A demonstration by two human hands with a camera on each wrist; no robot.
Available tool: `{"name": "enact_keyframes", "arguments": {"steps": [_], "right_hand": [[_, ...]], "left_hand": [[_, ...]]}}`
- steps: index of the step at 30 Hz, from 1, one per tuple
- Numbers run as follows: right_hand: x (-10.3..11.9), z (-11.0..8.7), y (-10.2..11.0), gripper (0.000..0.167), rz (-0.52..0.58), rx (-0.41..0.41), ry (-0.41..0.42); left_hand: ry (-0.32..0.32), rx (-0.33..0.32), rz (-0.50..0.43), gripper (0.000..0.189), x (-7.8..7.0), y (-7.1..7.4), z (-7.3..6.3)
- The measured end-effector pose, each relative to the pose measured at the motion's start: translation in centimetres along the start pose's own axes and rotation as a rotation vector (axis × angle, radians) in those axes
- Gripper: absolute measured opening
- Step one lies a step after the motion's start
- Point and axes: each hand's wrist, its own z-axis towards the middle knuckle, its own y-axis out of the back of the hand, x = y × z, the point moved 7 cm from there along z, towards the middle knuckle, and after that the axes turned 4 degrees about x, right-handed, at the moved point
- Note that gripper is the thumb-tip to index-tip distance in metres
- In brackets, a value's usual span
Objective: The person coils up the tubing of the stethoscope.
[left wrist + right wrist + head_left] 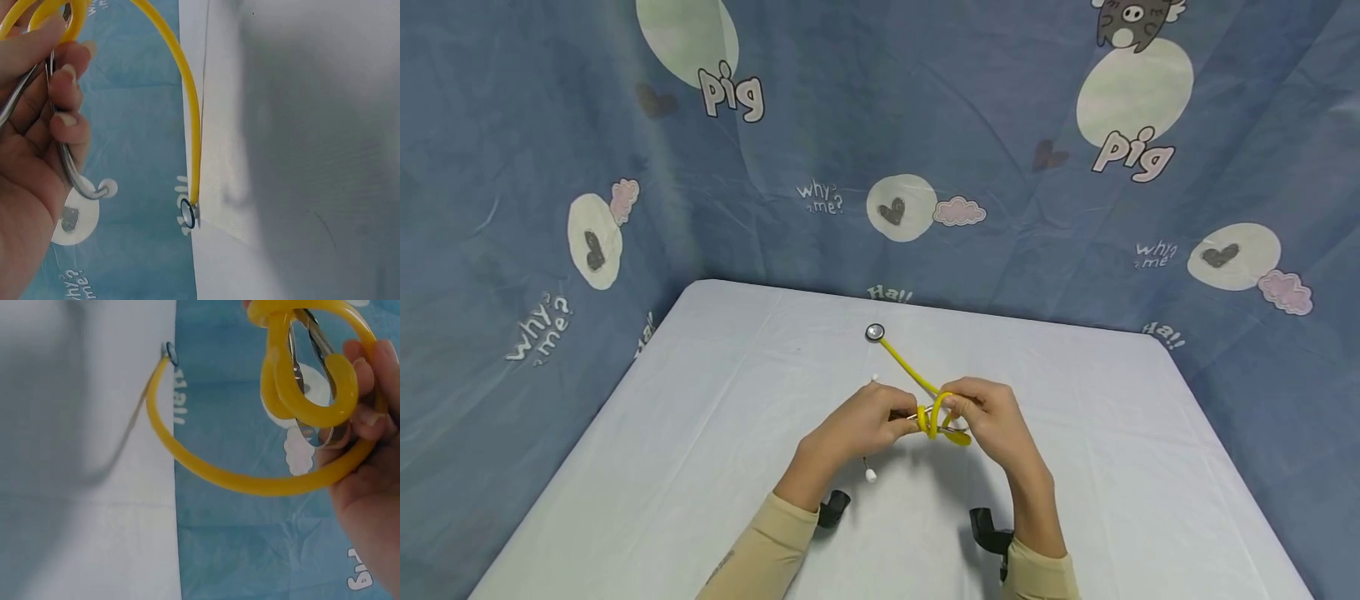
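A stethoscope with yellow tubing (908,364) is held above the white table between both hands. My left hand (867,421) grips its metal ear tubes (70,169), fingers curled round them below the coiled part. White ear tips (870,476) stick out on either side of that hand. Yellow loops (284,381) wrap around the metal tubes. My right hand (994,418) pinches the tubing at the right of these loops, thumb against fingers. From there the tube runs in a curve to the round chest piece (875,332), which lies toward the table's far edge.
A white-covered table (700,467) spreads out under the hands. Blue printed fabric (820,108) hangs behind it and along its sides. Black curved parts (990,532) show beside both wrists, near the sleeves.
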Motion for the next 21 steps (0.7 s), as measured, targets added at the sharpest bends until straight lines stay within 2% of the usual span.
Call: {"name": "enact_keyframes", "arguments": {"steps": [10, 17, 21], "right_hand": [[0.1, 0.2, 0.0, 0.009, -0.079, -0.079, 0.003], [0.0, 0.1, 0.5, 0.006, -0.057, -0.138, 0.042], [-0.6, 0.1, 0.6, 0.005, -0.028, -0.148, 0.021]], "left_hand": [[-0.072, 0.044, -0.043, 0.010, -0.5, -0.4, 0.0], [-0.085, 0.052, -0.050, 0.010, -0.8, -0.6, 0.0], [-0.103, 0.062, -0.065, 0.009, -1.1, -0.6, 0.0]]}}
